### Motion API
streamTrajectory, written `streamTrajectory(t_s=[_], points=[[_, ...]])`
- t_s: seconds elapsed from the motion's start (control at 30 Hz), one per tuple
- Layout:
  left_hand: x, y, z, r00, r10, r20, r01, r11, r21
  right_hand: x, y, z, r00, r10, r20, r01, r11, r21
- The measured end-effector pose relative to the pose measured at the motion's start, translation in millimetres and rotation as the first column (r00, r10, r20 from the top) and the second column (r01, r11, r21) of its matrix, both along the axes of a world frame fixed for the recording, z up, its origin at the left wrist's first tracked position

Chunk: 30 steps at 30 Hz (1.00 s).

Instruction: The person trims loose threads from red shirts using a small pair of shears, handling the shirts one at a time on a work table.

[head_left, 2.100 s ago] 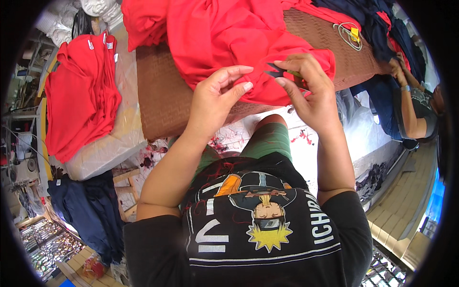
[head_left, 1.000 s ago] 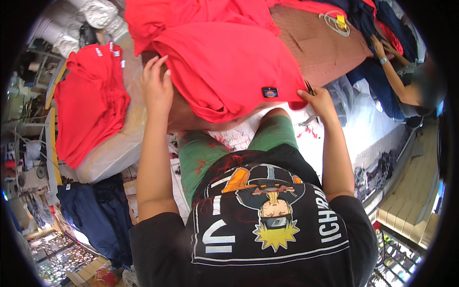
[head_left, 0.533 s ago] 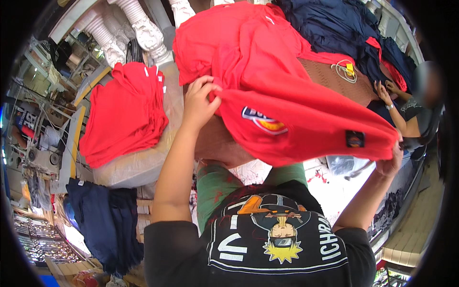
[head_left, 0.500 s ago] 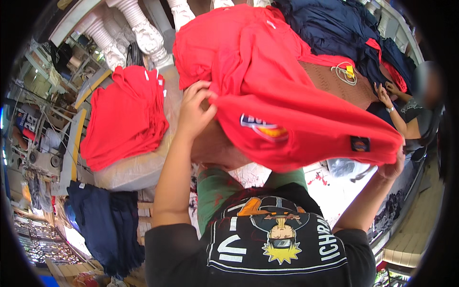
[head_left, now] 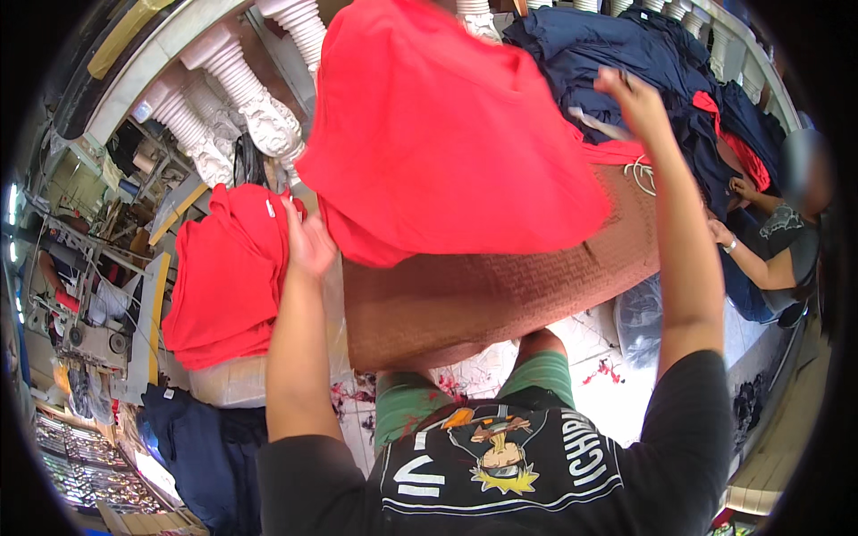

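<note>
A red garment [head_left: 447,143], blurred by motion, is spread over the brown-covered table [head_left: 500,304] in front of me. My left hand [head_left: 311,241] is open, fingers stretched, between this garment's left edge and a stack of folded red garments [head_left: 228,277]. Raised at the far right, beyond the garment's right edge, my right hand [head_left: 636,103] has its fingers curled. What it holds, if anything, I cannot make out. A blurred white strip [head_left: 599,125] shows just below it, over the dark blue garments [head_left: 608,54].
White balusters [head_left: 259,98] line the far side. At right, another person's hand [head_left: 722,234] is near dark cloth. A sewing machine [head_left: 98,344] stands at left, above hanging navy garments [head_left: 206,456]. Thread scraps litter the tiled floor [head_left: 590,357]. A white cord [head_left: 640,174] lies on the table.
Both hands have let go of the red garment's near part, which has swung away from me, baring the table's front. My right hand has risen to the far right; my left has moved down and left.
</note>
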<state>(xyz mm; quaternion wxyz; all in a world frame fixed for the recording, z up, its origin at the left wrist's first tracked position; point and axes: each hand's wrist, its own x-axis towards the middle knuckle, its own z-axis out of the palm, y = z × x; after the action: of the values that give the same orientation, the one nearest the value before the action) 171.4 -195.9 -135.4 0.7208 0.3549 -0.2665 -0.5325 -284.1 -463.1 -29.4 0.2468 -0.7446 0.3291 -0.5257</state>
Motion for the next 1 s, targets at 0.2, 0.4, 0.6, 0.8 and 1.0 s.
streamTrajectory(t_s=[0.2,0.4,0.6,0.8,1.0], points=[[-15,23,-63,0.999,-0.025,0.021,0.026,1.000,-0.004,20,65,-150,0.992,-0.121,-0.045,0.128,0.863,0.488],[2,38,-72,0.917,-0.160,0.365,0.034,0.944,0.329,46,68,-185,0.996,0.083,0.010,-0.060,0.625,0.778],[-5,84,35,0.895,0.331,0.298,-0.271,0.936,-0.226,53,114,-116,0.996,-0.030,0.079,-0.025,0.786,0.617],[43,161,187,0.845,0.350,0.405,-0.103,0.849,-0.519,39,128,81,0.750,0.191,0.633,-0.401,0.893,0.206],[130,172,163,0.346,0.326,0.880,-0.686,0.727,0.000,164,103,68,0.876,0.324,0.358,-0.467,0.755,0.460]])
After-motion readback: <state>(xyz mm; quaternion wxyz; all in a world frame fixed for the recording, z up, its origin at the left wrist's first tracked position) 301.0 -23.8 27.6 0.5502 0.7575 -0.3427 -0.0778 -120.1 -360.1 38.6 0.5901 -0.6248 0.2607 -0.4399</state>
